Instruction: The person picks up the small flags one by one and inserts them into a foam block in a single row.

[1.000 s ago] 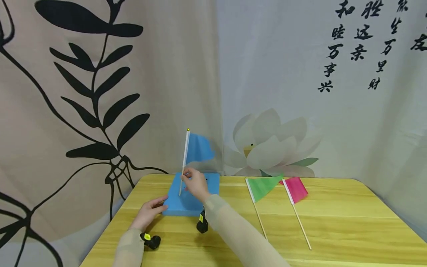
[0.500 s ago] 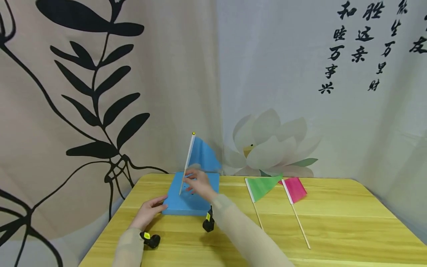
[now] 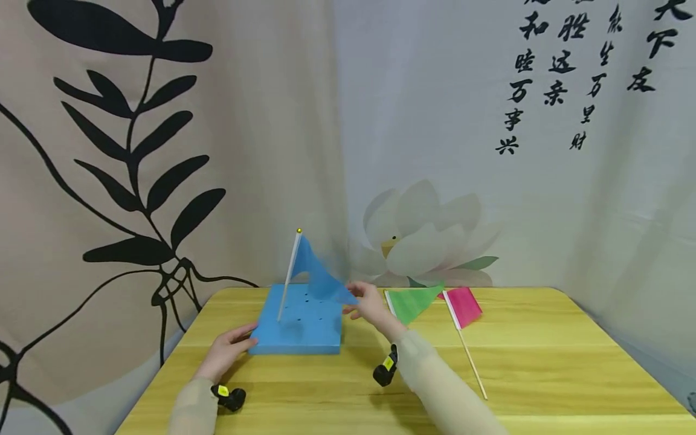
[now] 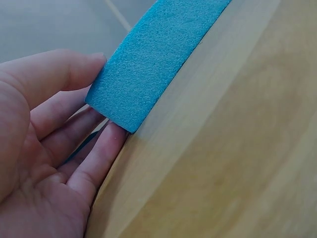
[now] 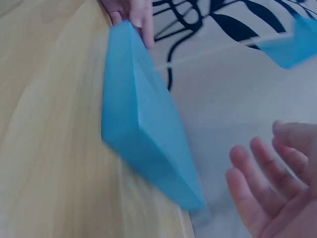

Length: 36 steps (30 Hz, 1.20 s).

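Observation:
A blue foam block (image 3: 296, 335) with small holes in its top lies on the table. Stuck in its left part is a blue flag (image 3: 318, 272), its stick leaning slightly right, a gold knob on top. My left hand (image 3: 225, 349) holds the block's near left corner; in the left wrist view the thumb (image 4: 74, 72) lies along the top edge and the other fingers are at the side. My right hand (image 3: 375, 308) hovers right of the block with fingers spread and holding nothing, as the right wrist view shows. The flag's tip overlaps it in the head view.
A green flag (image 3: 413, 303), partly hidden by the right forearm, and a pink flag (image 3: 464, 307) lie on the wooden table (image 3: 544, 362) to the right. A printed curtain (image 3: 283, 151) hangs behind the table.
My right hand has let go of the blue flag's stick and moved right, off the block. The flag stays standing, its cloth now drooping right. My left hand keeps its place at the block.

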Motion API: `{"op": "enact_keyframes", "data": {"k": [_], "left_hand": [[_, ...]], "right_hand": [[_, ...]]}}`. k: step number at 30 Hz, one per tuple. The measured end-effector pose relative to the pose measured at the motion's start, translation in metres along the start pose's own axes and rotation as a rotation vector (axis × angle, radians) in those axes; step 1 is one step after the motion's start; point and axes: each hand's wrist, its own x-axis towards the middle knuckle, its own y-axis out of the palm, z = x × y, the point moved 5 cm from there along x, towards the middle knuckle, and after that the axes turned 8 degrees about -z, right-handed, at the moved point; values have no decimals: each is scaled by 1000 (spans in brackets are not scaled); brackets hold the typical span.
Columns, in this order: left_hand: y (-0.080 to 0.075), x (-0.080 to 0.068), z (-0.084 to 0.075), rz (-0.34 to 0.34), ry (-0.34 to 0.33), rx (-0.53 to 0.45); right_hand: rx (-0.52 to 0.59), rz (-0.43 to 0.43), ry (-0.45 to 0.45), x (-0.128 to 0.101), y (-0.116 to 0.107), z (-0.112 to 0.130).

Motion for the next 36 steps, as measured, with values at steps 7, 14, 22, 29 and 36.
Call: {"op": "enact_keyframes", "data": {"k": [7,14,22,29,36], "left_hand": [[2,-1,-2,0,-45,9],[-2,-1,-1,3,-60,5],[4,1,3,6,-66,4],[1,0,8,3,-62,18],[2,4,6,32,-58,-4]], "right_hand": [[-81,-40,39,-28,-66,-13],[-167,-49,142,-49,-102,-31],[-181,-73,308,-71,-119,-57],[-238,-93,314,-72,-117,-69],[-336,-88,272,-74,-112,-71]]}}
